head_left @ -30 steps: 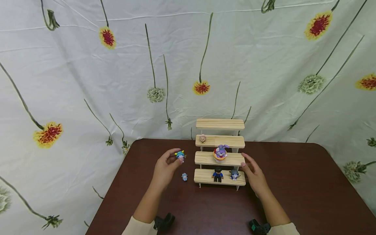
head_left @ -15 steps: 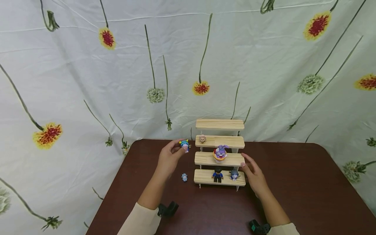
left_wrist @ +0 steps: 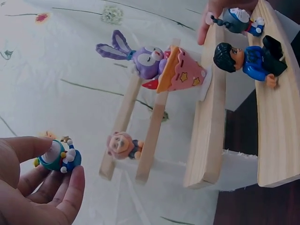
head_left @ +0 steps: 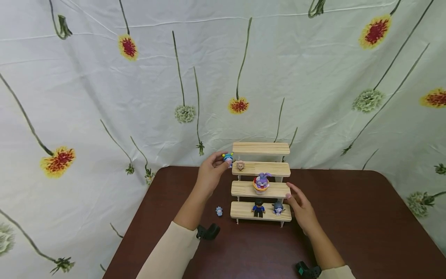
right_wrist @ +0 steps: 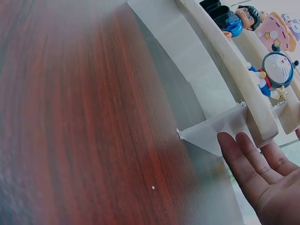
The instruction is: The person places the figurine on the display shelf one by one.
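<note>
The wooden stand [head_left: 261, 169] has 4 shelves. 6 small figures [head_left: 261, 181] show: 4 on the shelves, 1 on the table [head_left: 348, 217], 1 in a hand [head_left: 209, 174]. 2 hands are visible.

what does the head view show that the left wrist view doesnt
Only the head view shows the whole four-step wooden stand on the brown table, the small blue figure left lying on the table, the flowered cloth behind, and the right hand whole at the stand's right side.

Only the left wrist view shows the purple rabbit's pink star-patterned base close up.

Both show the left hand pinching the teal-capped figure, the pink-headed figure and the black-haired figure.
</note>
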`<state>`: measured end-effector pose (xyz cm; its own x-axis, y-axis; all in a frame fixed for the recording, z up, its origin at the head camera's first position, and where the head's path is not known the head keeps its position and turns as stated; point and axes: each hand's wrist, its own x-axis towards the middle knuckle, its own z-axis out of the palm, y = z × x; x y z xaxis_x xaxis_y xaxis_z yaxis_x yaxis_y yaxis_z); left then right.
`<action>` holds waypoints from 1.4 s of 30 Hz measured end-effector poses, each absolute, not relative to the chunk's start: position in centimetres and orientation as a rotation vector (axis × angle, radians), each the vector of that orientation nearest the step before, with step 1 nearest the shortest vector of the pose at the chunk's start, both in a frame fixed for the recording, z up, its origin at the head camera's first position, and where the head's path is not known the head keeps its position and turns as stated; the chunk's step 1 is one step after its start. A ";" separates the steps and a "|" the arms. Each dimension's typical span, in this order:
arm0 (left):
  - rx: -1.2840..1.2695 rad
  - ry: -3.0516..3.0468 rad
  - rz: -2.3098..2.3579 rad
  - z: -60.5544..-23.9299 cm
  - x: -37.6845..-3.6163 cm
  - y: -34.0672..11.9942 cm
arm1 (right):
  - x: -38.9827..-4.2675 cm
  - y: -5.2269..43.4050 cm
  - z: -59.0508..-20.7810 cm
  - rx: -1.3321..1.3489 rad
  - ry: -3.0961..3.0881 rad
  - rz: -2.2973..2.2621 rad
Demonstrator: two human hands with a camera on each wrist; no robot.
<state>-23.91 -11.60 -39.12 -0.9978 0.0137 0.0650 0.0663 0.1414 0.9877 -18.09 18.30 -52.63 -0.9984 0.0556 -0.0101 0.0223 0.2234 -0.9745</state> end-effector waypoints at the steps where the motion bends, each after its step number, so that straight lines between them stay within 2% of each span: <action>1: -0.092 -2.344 -2.028 -39.1 -24.2 -11.5 | -18.1 18.3 -52.6 -0.080 -2.437 1.939; 23: -0.087 -2.335 -1.968 -37.8 -29.0 -9.0 | -18.3 18.4 -52.6 -0.059 -2.444 1.931; 42: -0.058 -2.477 -1.775 -39.3 -31.1 -8.1 | -18.2 18.4 -52.8 -0.077 -2.451 1.922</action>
